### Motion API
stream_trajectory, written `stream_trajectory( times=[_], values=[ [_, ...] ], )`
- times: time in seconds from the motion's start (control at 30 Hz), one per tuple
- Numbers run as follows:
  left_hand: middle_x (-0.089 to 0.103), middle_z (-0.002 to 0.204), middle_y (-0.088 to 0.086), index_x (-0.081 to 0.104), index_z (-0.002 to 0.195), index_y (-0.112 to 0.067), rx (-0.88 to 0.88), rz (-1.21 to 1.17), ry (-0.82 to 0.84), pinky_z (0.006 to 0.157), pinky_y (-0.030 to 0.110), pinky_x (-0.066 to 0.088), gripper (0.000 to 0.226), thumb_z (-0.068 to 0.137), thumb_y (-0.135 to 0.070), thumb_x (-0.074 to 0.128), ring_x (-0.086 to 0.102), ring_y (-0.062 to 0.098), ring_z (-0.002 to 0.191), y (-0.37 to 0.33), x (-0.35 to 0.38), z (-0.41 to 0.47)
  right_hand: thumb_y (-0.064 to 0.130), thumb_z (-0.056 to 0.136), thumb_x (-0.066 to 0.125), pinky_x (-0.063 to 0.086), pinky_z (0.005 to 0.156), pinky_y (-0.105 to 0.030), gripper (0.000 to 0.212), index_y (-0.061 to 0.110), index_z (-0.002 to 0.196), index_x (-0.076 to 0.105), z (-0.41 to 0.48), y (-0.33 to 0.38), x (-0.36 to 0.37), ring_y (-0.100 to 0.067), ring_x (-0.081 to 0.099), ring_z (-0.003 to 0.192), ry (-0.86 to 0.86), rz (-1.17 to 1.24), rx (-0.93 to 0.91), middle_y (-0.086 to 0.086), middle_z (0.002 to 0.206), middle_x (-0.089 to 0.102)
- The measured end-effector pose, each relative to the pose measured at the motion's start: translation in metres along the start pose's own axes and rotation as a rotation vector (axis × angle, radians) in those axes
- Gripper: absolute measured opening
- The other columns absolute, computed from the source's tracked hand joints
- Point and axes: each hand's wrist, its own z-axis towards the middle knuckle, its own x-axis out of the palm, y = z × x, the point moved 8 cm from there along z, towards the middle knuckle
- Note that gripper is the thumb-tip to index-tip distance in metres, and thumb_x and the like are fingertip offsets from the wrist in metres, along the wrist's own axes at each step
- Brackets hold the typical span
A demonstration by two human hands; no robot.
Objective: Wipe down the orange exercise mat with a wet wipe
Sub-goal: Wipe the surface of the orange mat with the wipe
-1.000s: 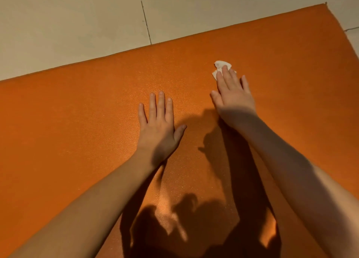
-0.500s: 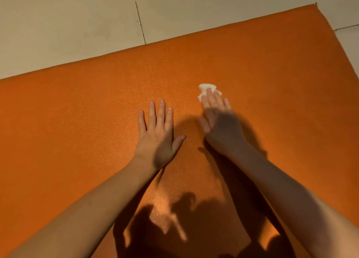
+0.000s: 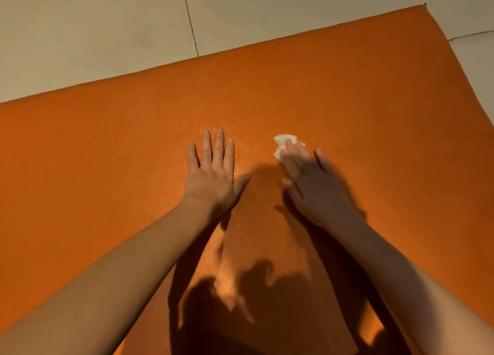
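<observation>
The orange exercise mat (image 3: 374, 108) fills most of the view, lying flat on the floor. My left hand (image 3: 213, 172) rests flat on the mat near the middle, fingers straight and together, thumb out to the right. My right hand (image 3: 312, 183) lies flat to its right, in shadow and slightly blurred, and presses a small crumpled white wet wipe (image 3: 282, 140) onto the mat under its fingertips. Only the wipe's far and left edges show beyond the fingers.
Pale floor tiles (image 3: 93, 33) with a dark grout line lie beyond the mat's far edge and past its right corner (image 3: 425, 7). Shadows of my arms and hands fall on the near part of the mat.
My right hand has slid the wipe toward me and to the left across the mat, then a little right again. The left hand has stayed planted.
</observation>
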Motion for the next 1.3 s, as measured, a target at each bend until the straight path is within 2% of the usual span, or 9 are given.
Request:
stream_trajectory(
  times=[0.17, 0.33, 0.57, 0.7, 0.77, 0.83, 0.97, 1.17, 1.3],
  values=[
    [-0.033, 0.155, 0.017, -0.025, 0.149, -0.009, -0.006, 0.026, 0.062, 0.118, 0.058, -0.006, 0.081, 0.095, -0.063, 0.002, -0.031, 0.038, 0.142, 0.001, 0.001, 0.002, 0.038, 0.100, 0.032, 0.004, 0.120, -0.044, 0.060, 0.010, 0.153, 0.027, 0.003, -0.025, -0.006, -0.025, 0.011, 0.150, -0.084, 0.095, 0.333, -0.009, 0.162, 0.015],
    [-0.031, 0.157, 0.016, -0.023, 0.150, -0.009, -0.024, 0.036, 0.067, 0.119, 0.056, -0.004, 0.082, 0.095, -0.064, 0.004, -0.028, 0.037, 0.144, 0.001, -0.002, 0.000, 0.044, 0.094, 0.026, 0.013, 0.118, -0.046, 0.066, 0.007, 0.148, 0.038, -0.015, 0.017, 0.005, -0.027, 0.024, 0.147, 0.003, 0.069, 0.015, -0.011, 0.158, 0.030],
    [-0.032, 0.156, 0.017, -0.026, 0.148, -0.008, 0.042, 0.106, 0.164, 0.118, 0.058, 0.001, 0.109, 0.082, -0.084, 0.016, -0.025, 0.039, 0.144, -0.007, 0.004, -0.021, 0.040, 0.098, 0.026, 0.003, 0.119, -0.044, 0.065, 0.011, 0.155, 0.019, -0.024, -0.020, -0.003, -0.024, 0.008, 0.151, -0.037, 0.086, 0.318, -0.009, 0.163, 0.009],
    [-0.033, 0.155, 0.018, -0.026, 0.148, -0.008, 0.054, 0.138, 0.174, 0.118, 0.058, 0.001, 0.105, 0.085, -0.080, 0.016, -0.027, 0.040, 0.144, -0.021, 0.018, -0.045, 0.044, 0.103, 0.026, -0.004, 0.120, -0.042, 0.064, 0.015, 0.157, 0.004, -0.036, 0.010, 0.011, -0.022, -0.007, 0.151, 0.137, 0.053, 0.162, -0.006, 0.164, -0.008],
    [-0.032, 0.156, 0.018, -0.026, 0.149, -0.008, 0.042, 0.137, 0.155, 0.118, 0.058, 0.002, 0.101, 0.087, -0.078, 0.014, -0.026, 0.039, 0.144, -0.022, 0.019, -0.047, 0.046, 0.102, 0.024, -0.003, 0.120, -0.044, 0.064, 0.015, 0.156, 0.011, -0.046, 0.008, 0.010, -0.020, -0.002, 0.151, 0.132, 0.037, 0.052, -0.004, 0.164, -0.001],
    [-0.031, 0.157, 0.017, -0.025, 0.149, -0.009, 0.038, 0.151, 0.134, 0.119, 0.057, 0.004, 0.100, 0.087, -0.077, 0.013, -0.024, 0.039, 0.145, -0.021, 0.018, -0.046, 0.046, 0.099, 0.023, 0.004, 0.120, -0.049, 0.064, 0.012, 0.154, 0.024, -0.051, -0.013, 0.001, -0.024, 0.011, 0.151, 0.023, 0.044, 0.097, -0.006, 0.163, 0.012],
    [-0.027, 0.158, 0.017, -0.021, 0.151, -0.009, 0.022, 0.145, 0.115, 0.119, 0.055, 0.007, 0.093, 0.091, -0.073, 0.013, -0.020, 0.039, 0.147, -0.025, 0.019, -0.052, 0.043, 0.102, 0.027, -0.007, 0.119, -0.042, 0.064, 0.012, 0.156, 0.013, -0.053, -0.034, 0.006, -0.022, 0.000, 0.151, 0.048, 0.078, 0.336, -0.007, 0.164, 0.001],
    [-0.027, 0.158, 0.016, -0.023, 0.151, -0.011, 0.057, 0.119, 0.126, 0.120, 0.054, 0.002, 0.088, 0.094, -0.069, 0.012, -0.023, 0.038, 0.146, -0.037, 0.032, -0.082, 0.056, 0.091, 0.011, -0.007, 0.118, -0.037, 0.076, 0.015, 0.155, 0.018, -0.082, 0.008, 0.014, -0.018, 0.007, 0.151, 0.110, 0.080, -0.018, -0.002, 0.163, 0.007],
    [-0.026, 0.159, 0.015, -0.021, 0.152, -0.013, 0.068, 0.112, 0.118, 0.120, 0.054, 0.004, 0.086, 0.095, -0.067, 0.012, -0.021, 0.037, 0.147, -0.037, 0.031, -0.088, 0.043, 0.105, 0.023, -0.013, 0.118, -0.038, 0.061, 0.018, 0.157, 0.001, -0.078, -0.029, 0.012, -0.014, -0.011, 0.150, 0.165, 0.062, 0.236, 0.001, 0.163, -0.011]
  ],
)
